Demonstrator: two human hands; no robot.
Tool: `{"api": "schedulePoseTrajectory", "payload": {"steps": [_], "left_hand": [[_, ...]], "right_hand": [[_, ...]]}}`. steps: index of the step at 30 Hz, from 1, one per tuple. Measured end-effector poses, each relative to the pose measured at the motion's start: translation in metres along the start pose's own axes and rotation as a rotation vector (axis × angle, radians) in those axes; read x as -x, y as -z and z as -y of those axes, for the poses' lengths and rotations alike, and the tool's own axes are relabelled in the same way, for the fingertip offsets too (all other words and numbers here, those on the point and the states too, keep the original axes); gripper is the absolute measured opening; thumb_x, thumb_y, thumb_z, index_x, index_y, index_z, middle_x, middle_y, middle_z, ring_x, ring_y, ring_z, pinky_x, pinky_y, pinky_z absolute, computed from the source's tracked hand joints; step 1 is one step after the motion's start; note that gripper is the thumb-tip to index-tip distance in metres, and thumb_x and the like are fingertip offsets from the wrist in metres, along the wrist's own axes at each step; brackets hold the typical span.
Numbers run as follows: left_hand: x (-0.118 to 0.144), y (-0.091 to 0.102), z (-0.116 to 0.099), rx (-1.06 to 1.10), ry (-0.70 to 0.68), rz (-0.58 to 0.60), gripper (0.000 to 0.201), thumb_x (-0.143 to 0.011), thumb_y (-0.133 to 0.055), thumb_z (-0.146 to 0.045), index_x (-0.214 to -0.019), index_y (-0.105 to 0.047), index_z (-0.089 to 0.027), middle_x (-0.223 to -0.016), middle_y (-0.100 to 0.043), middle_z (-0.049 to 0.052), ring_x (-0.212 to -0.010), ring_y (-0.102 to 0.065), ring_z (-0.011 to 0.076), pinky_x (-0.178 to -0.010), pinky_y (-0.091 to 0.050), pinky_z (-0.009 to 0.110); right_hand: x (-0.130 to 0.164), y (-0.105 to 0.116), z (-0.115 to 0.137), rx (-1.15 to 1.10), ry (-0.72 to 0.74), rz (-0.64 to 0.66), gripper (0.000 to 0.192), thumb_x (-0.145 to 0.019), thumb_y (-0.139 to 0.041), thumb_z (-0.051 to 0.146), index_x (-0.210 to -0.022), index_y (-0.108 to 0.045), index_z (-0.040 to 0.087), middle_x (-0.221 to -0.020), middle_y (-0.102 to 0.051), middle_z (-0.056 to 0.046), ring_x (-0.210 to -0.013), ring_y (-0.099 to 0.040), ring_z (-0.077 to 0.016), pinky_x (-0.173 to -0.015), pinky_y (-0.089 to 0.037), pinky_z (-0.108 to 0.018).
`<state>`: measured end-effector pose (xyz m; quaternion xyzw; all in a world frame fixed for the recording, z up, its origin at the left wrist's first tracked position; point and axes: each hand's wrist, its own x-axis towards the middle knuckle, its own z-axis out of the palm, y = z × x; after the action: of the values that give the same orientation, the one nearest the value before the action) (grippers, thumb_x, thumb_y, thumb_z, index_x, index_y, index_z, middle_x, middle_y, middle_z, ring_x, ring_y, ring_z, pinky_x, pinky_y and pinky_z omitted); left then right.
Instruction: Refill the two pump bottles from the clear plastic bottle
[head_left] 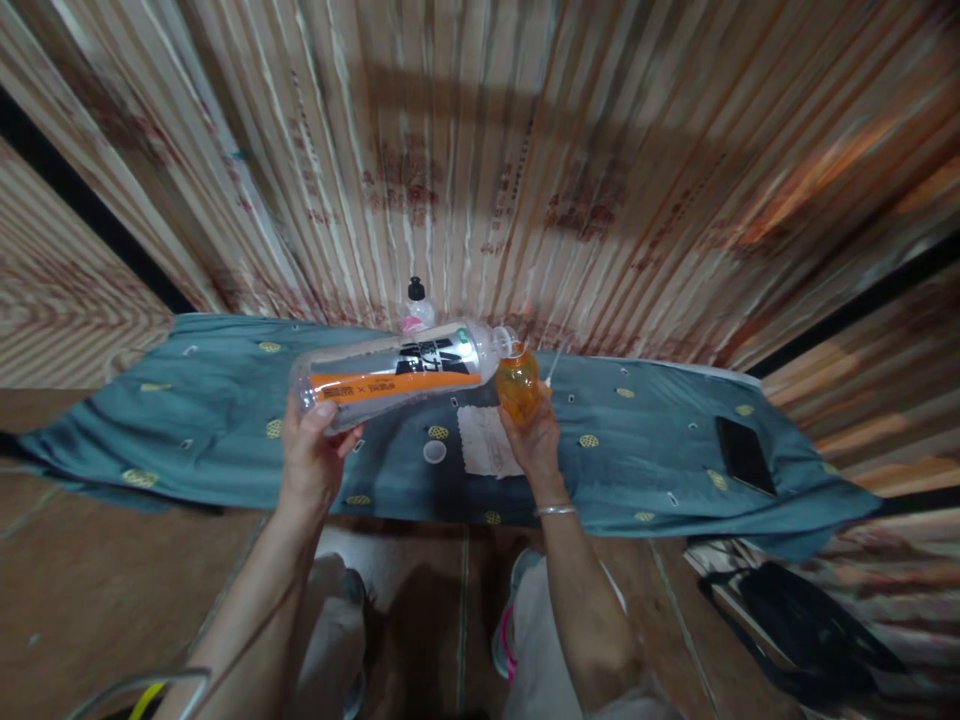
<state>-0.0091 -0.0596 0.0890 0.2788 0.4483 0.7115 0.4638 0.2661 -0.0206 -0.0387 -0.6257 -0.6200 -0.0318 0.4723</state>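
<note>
Fingers (319,415) of the left hand (309,468) are wrapped round the base end of a large clear plastic bottle with an orange and black label (397,373), which is held tipped on its side above a blue-green cloth dotted with yellow (225,400). Its open mouth is brought right against the mouth of a small orange-tinted plastic bottle (517,385), gripped upright from below in the closed right hand (534,440). Whether liquid is passing cannot be told; the large bottle looks nearly empty, so the transfer is judged close to done, with capping left. A small round white cap (434,452) and a white folded cloth (487,442) lie on the blue-green cloth beneath the large bottle. A black-capped bottle (416,305) stands behind it, and a black phone (744,455) lies far to its right. Nothing blocks the hands.
</note>
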Motion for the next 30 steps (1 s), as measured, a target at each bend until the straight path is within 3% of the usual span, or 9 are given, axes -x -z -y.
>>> {"api": "schedulePoseTrajectory", "payload": {"steps": [4,10,15,20,26,30], "left_hand": [[-0.0036,0.0006,0.0026,0.006,-0.004,0.018,0.053,-0.048,-0.085,-0.046,-0.093,-0.067,-0.022,-0.08,-0.067,0.002,-0.052,-0.057,0.0125,-0.037,-0.04,0.019],[-0.004,-0.0027,0.0023,0.001,-0.018,0.032,0.052,-0.052,-0.082,-0.045,-0.095,-0.064,-0.022,-0.077,-0.066,0.0,-0.05,-0.056,0.0113,-0.036,-0.037,0.018],[-0.0033,-0.0073,-0.0002,-0.029,-0.04,0.082,0.043,-0.055,-0.08,-0.046,-0.086,-0.062,-0.023,-0.073,-0.064,-0.001,-0.045,-0.051,0.0097,-0.032,-0.025,0.018],[-0.0054,-0.0085,0.0006,-0.019,-0.045,0.07,0.049,-0.054,-0.08,-0.048,-0.094,-0.065,-0.024,-0.073,-0.064,-0.002,-0.046,-0.051,0.0098,-0.033,-0.023,0.018],[-0.0048,-0.0082,-0.003,-0.057,0.023,-0.013,0.049,-0.051,-0.08,-0.043,-0.095,-0.067,-0.025,-0.08,-0.066,-0.003,-0.059,-0.06,0.0119,-0.048,-0.048,0.02],[-0.0058,-0.0071,-0.005,-0.113,-0.021,0.004,0.041,-0.055,-0.074,-0.044,-0.091,-0.066,-0.027,-0.078,-0.063,-0.003,-0.056,-0.056,0.0119,-0.044,-0.043,0.02]], "right_hand": [[0.0024,-0.0034,-0.001,-0.014,-0.02,-0.054,0.074,-0.093,-0.057,0.05,-0.151,-0.032,0.011,-0.14,-0.058,-0.027,-0.132,-0.059,-0.0354,-0.108,-0.049,-0.064],[0.0042,-0.0041,-0.0013,0.031,0.014,-0.109,0.073,-0.093,-0.059,0.054,-0.149,-0.036,0.012,-0.137,-0.062,-0.026,-0.127,-0.063,-0.0375,-0.104,-0.053,-0.063],[0.0052,-0.0049,-0.0003,0.033,-0.007,-0.104,0.074,-0.094,-0.058,0.054,-0.151,-0.034,0.013,-0.136,-0.063,-0.024,-0.124,-0.065,-0.0355,-0.103,-0.055,-0.06],[0.0056,-0.0074,-0.0009,0.045,0.024,-0.134,0.073,-0.096,-0.058,0.052,-0.151,-0.033,0.012,-0.135,-0.064,-0.024,-0.126,-0.064,-0.0356,-0.104,-0.054,-0.063],[0.0053,-0.0093,0.0003,0.022,0.012,-0.123,0.071,-0.096,-0.057,0.051,-0.153,-0.031,0.017,-0.135,-0.063,-0.019,-0.127,-0.063,-0.0329,-0.106,-0.054,-0.06],[0.0054,-0.0099,0.0024,0.004,-0.008,-0.124,0.073,-0.094,-0.061,0.047,-0.154,-0.03,0.019,-0.138,-0.062,-0.019,-0.13,-0.062,-0.0327,-0.108,-0.053,-0.057]]}}
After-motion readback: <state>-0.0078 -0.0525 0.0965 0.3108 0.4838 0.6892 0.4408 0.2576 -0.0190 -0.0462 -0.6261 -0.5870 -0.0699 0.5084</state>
